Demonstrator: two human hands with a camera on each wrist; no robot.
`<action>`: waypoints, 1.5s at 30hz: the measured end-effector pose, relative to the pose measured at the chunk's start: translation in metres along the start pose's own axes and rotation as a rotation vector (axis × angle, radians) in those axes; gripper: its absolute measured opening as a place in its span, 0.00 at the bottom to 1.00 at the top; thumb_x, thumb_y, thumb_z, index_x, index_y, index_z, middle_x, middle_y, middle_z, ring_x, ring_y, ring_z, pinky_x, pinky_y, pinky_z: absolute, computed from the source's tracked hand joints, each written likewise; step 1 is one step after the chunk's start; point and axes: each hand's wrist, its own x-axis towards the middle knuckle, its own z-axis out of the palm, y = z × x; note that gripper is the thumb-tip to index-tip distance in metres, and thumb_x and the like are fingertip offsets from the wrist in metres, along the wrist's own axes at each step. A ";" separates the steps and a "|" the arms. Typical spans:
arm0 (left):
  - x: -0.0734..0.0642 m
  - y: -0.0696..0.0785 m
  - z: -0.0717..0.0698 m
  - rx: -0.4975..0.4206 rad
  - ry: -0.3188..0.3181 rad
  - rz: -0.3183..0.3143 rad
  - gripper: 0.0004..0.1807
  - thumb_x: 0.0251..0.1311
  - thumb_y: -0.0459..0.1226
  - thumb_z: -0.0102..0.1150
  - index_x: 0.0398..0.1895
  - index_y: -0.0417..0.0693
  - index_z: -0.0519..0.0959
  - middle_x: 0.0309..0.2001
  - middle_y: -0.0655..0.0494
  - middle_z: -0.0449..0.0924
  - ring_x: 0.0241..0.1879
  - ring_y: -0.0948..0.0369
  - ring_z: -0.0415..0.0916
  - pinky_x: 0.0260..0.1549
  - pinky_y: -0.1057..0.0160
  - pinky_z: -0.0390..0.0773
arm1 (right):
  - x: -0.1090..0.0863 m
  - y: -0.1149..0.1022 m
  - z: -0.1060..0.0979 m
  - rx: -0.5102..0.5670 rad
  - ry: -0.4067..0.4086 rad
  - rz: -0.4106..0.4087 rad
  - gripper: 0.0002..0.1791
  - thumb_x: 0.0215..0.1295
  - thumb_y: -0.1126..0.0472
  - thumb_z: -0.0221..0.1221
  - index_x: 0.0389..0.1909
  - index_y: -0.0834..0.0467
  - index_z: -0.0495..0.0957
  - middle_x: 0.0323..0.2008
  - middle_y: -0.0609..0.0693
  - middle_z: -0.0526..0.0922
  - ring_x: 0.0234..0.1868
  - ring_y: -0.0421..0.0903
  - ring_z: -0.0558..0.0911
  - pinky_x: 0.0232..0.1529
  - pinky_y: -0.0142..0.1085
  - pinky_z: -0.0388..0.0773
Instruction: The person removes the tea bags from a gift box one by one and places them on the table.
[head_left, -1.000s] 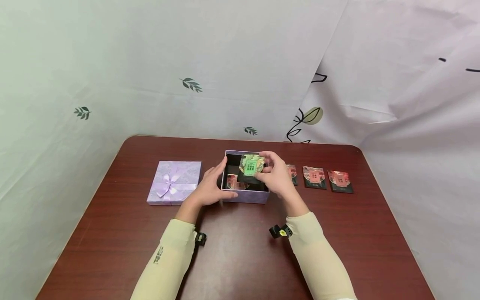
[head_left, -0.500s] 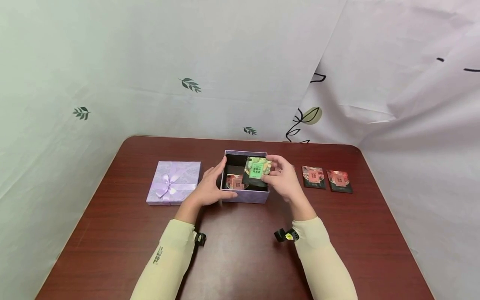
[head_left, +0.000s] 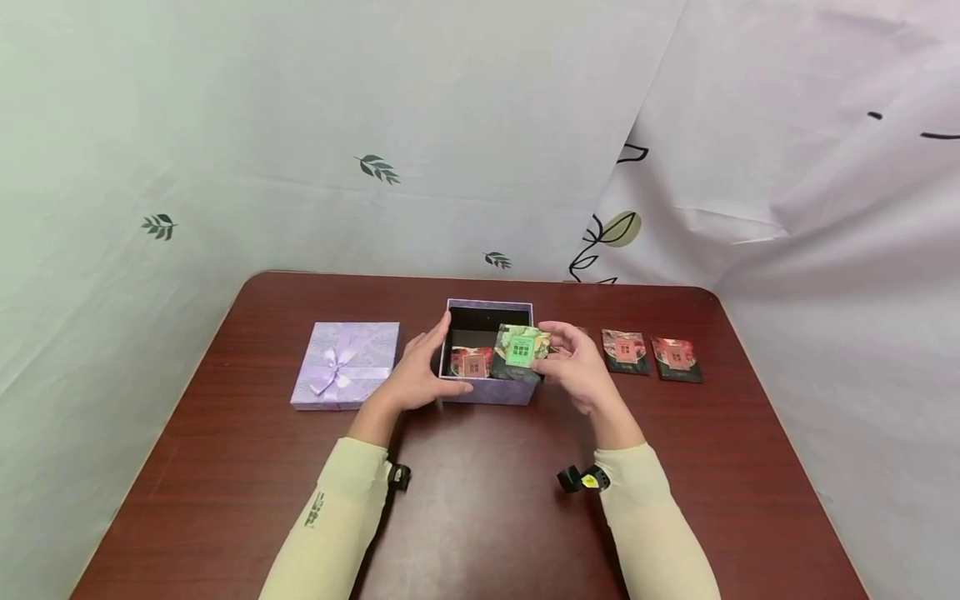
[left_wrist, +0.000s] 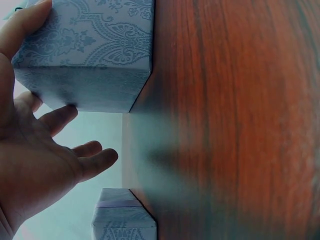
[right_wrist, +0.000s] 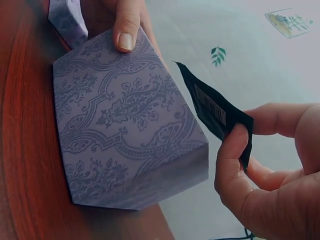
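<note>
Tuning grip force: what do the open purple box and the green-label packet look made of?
Purple box: probably papered cardboard, matte; crisp edges, flat patterned walls. Green-label packet: likely plastic or foil film, gloss unclear; thin edges curve.

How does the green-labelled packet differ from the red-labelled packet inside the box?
The green-labelled packet has greenish artwork; the red-labelled packet reddish. The green-labelled packet is pinched in the right hand; the red-labelled packet sits in the purple patterned box. Both show a rectangular label with printed characters.
</note>
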 end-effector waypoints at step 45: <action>0.001 0.001 0.000 -0.003 -0.003 -0.005 0.67 0.47 0.52 0.79 0.82 0.59 0.40 0.79 0.63 0.41 0.75 0.40 0.37 0.69 0.39 0.46 | -0.036 0.047 -0.073 -0.008 0.014 0.110 0.36 0.59 0.77 0.60 0.69 0.68 0.61 0.47 0.56 0.77 0.31 0.41 0.77 0.26 0.34 0.76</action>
